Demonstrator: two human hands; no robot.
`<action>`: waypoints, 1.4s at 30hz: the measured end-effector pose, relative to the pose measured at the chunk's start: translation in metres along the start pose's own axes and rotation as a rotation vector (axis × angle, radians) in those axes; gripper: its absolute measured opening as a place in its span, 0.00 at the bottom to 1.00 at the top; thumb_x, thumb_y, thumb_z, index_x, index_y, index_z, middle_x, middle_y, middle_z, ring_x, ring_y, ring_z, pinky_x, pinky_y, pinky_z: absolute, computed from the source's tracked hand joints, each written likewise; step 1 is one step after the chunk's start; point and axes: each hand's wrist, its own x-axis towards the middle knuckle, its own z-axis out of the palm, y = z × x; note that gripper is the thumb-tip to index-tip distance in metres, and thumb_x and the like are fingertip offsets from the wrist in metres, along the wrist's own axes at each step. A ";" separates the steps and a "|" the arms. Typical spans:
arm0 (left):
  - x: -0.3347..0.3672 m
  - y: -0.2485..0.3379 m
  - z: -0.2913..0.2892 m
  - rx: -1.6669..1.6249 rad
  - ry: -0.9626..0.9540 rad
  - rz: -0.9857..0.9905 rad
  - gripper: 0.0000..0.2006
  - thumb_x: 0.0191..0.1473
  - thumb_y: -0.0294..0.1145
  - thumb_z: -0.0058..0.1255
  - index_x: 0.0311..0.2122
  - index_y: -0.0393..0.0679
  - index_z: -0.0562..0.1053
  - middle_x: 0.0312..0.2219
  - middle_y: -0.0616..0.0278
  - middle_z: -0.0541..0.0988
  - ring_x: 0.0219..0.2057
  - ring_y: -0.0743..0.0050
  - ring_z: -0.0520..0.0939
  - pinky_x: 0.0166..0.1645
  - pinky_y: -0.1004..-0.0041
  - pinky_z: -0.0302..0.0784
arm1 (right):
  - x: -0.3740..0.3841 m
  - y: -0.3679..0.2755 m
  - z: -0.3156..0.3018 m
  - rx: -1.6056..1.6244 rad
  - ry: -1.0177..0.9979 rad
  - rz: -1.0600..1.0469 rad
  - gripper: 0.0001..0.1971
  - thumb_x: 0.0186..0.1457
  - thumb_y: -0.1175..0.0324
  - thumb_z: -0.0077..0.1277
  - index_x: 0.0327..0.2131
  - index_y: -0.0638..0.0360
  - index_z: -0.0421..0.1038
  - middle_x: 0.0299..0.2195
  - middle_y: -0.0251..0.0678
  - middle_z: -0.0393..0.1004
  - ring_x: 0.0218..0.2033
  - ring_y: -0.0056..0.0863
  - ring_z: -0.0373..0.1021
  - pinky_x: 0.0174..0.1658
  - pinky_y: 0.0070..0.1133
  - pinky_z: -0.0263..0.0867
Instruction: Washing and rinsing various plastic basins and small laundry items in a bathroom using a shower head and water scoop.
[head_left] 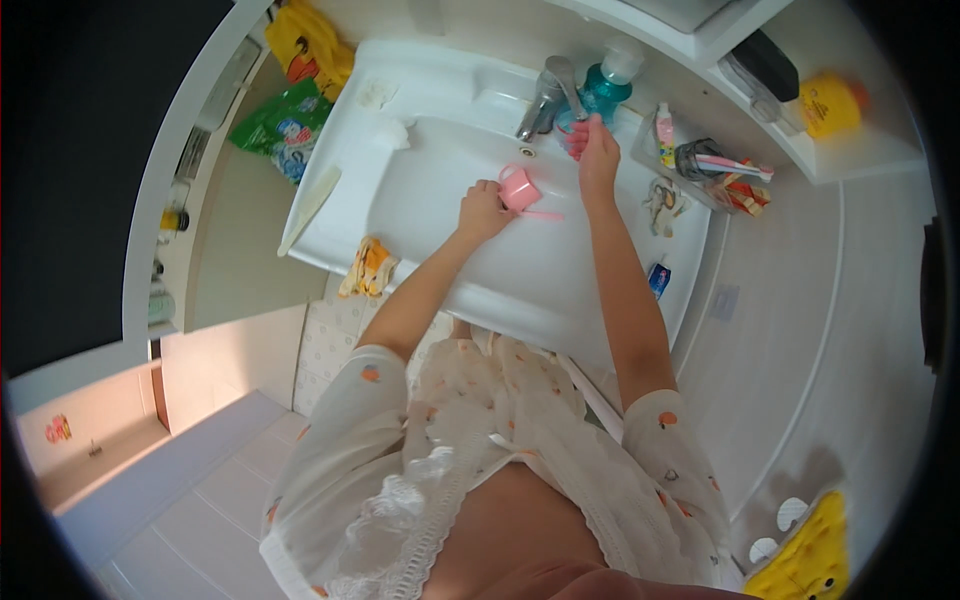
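My left hand [484, 212] is closed around a small pink cup [520, 188] over the white sink basin [420, 190]. A thin pink stick, perhaps a toothbrush [543, 215], sticks out to the right beside the cup, from the same fingers. My right hand [598, 158] is raised at the chrome faucet [545, 103], its fingers closed at the end of the lever [568, 85]. No water stream can be made out below the spout. Just behind the right hand stands a teal pump bottle [604, 92].
At the sink's right are a toothpaste tube [665, 135], a dark cup of toothbrushes [697, 158] and a blue packet [658, 279]. An orange-patterned cloth [368, 268] hangs over the front left rim. Green packaging [285, 125] lies left; a white shelf [850, 150] overhangs the right.
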 end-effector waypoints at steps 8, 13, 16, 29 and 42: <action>0.022 0.002 0.049 0.105 -0.124 -0.067 0.37 0.30 0.36 0.61 0.50 0.46 0.59 0.40 0.55 0.66 0.40 0.50 0.71 0.39 0.59 0.71 | 0.005 -0.018 0.020 0.070 -0.228 0.362 0.17 0.54 0.56 0.45 0.21 0.59 0.65 0.15 0.31 0.65 0.14 0.18 0.61 0.19 0.15 0.58; 0.019 0.027 0.017 -0.359 0.173 0.242 0.38 0.28 0.27 0.61 0.50 0.42 0.57 0.43 0.53 0.64 0.44 0.51 0.68 0.47 0.64 0.67 | 0.016 -0.020 0.028 0.016 -0.154 0.276 0.16 0.51 0.61 0.47 0.17 0.61 0.63 0.13 0.32 0.65 0.12 0.20 0.61 0.16 0.18 0.57; 0.023 0.037 -0.006 -0.493 0.212 0.125 0.39 0.27 0.25 0.62 0.48 0.36 0.55 0.42 0.53 0.65 0.43 0.60 0.70 0.46 0.68 0.68 | 0.016 -0.027 0.034 0.062 -0.098 0.332 0.14 0.49 0.61 0.49 0.18 0.57 0.62 0.12 0.31 0.62 0.10 0.20 0.58 0.14 0.17 0.54; 0.029 0.043 -0.036 -0.569 0.101 0.038 0.41 0.25 0.26 0.63 0.48 0.36 0.54 0.41 0.53 0.66 0.43 0.65 0.70 0.46 0.70 0.69 | 0.032 -0.028 0.039 0.051 -0.026 0.364 0.13 0.45 0.66 0.49 0.15 0.62 0.60 0.10 0.35 0.60 0.08 0.23 0.57 0.12 0.21 0.51; 0.029 0.042 -0.036 -0.642 0.068 -0.008 0.41 0.22 0.28 0.65 0.47 0.32 0.56 0.40 0.51 0.67 0.41 0.60 0.71 0.45 0.69 0.69 | 0.034 -0.034 0.041 0.002 -0.022 0.320 0.13 0.46 0.64 0.49 0.15 0.58 0.60 0.10 0.30 0.57 0.07 0.20 0.51 0.11 0.20 0.47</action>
